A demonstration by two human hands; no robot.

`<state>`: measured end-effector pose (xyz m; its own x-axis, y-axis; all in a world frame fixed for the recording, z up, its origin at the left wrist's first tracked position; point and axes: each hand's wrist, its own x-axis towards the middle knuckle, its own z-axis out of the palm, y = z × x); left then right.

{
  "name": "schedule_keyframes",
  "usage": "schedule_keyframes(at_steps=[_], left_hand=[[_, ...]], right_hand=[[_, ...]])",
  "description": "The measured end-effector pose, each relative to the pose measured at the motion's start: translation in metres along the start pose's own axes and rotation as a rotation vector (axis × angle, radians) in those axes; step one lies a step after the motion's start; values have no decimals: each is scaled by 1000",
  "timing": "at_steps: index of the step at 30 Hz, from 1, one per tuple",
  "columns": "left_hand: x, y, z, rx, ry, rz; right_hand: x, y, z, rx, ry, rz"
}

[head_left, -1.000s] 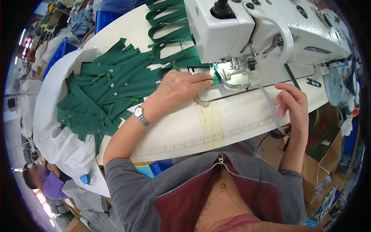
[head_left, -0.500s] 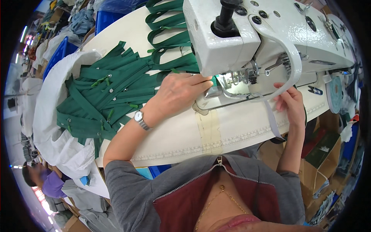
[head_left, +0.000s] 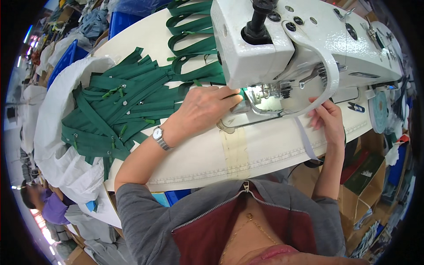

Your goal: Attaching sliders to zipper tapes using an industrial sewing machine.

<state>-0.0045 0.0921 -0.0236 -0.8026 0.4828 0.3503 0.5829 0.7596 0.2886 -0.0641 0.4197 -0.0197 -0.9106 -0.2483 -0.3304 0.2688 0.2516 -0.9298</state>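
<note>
A white sewing machine (head_left: 309, 44) stands on a cream worktable (head_left: 265, 150). My left hand (head_left: 205, 108) lies flat by the machine's needle area, fingertips pressing a green strap (head_left: 242, 93) under the presser foot. A silver wristwatch (head_left: 160, 138) sits on that wrist. My right hand (head_left: 329, 119) is right of the needle and pinches a pale grey-white tape (head_left: 304, 139) that hangs over the table's front edge. A pile of green straps (head_left: 119, 110) lies left of my left hand.
White cloth (head_left: 62, 145) drapes under the strap pile at the table's left end. Looped green webbing (head_left: 194, 31) runs behind the machine. Blue bins (head_left: 66, 57) stand far left, cardboard boxes (head_left: 366, 185) at lower right. Another person (head_left: 42, 203) sits at lower left.
The view has closed in on the machine head, which now covers more of the needle area. My left hand stays at the presser foot; my right hand has shifted slightly toward the needle.
</note>
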Motion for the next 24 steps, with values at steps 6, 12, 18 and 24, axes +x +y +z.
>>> schedule_keyframes(at_steps=[6,12,18,24], left_hand=[[3,-6,5,69,16,-5],[3,-11,-8,168,-71,-78],[-37,-2,-49,225,63,-165],[-99,-14,-67,250,-51,-480]], right_hand=[[-5,-2,-2,-17,46,-58],[-7,-6,-8,-48,83,-75],[-17,2,-24,-232,202,-124],[-20,2,-25,-272,273,-147]])
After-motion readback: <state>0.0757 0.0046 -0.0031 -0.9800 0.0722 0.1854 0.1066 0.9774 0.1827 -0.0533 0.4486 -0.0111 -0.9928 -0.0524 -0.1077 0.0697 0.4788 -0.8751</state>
